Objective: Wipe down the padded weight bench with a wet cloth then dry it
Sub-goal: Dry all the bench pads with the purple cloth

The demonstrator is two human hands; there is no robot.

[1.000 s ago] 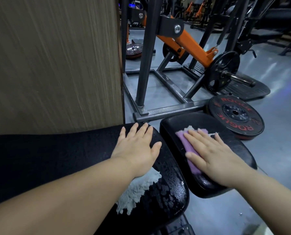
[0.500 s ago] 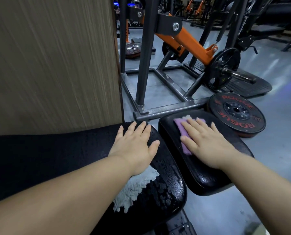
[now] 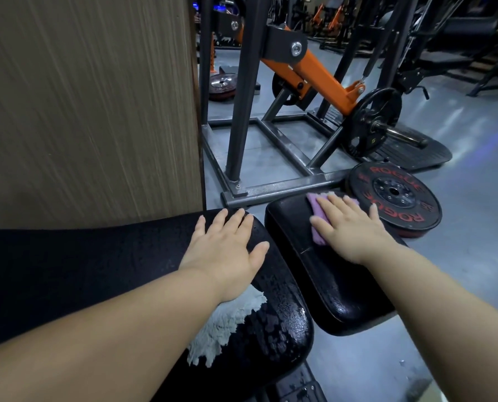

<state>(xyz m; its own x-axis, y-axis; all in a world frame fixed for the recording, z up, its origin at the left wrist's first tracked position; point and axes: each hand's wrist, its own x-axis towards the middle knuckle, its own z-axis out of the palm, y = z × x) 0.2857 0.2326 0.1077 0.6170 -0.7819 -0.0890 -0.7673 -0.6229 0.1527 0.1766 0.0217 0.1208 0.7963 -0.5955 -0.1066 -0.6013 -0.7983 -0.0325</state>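
Nearest, a grey rag (image 3: 227, 329) lies at the end of the bench's back pad (image 3: 279, 329), partly under the left wrist. The left hand (image 3: 227, 245) rests flat there, fingers spread, holding nothing. Beyond, the right hand (image 3: 349, 227) presses a purple cloth (image 3: 317, 210) flat at the seat pad's (image 3: 314, 274) far edge. It looks like mid-wipe to me. Droplets bead the back pad, so drying likely comes next.

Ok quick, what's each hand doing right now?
Left hand: open, flat on the long bench pad, holding nothing.
Right hand: open, straight fingers pressing the purple cloth onto the seat pad.
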